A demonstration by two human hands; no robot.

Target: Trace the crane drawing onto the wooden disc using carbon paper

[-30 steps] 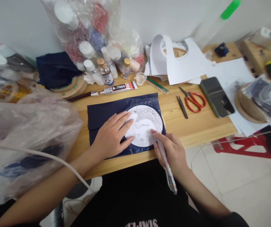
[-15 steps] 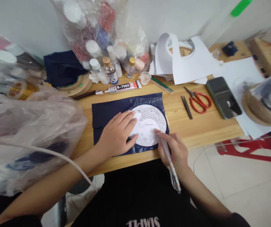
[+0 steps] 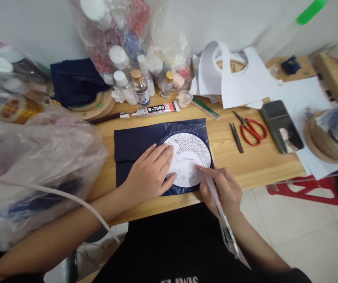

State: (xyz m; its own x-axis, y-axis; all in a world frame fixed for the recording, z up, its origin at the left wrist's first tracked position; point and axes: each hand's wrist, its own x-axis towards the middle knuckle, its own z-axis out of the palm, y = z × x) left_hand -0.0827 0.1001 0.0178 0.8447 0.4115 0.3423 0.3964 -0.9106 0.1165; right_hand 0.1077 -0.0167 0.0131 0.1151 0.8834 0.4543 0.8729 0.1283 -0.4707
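Head, pen (image 3: 218, 205) in right hand (image 3: 225, 190), near desk edge (image 3: 157, 209)

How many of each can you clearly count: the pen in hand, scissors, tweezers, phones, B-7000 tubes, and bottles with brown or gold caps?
Pen in the right hand: 1
Red-handled scissors: 1
Tweezers: 1
Phone: 1
B-7000 tube: 1
Brown-capped bottle: 1
Gold-capped bottle: 1
Total: 7
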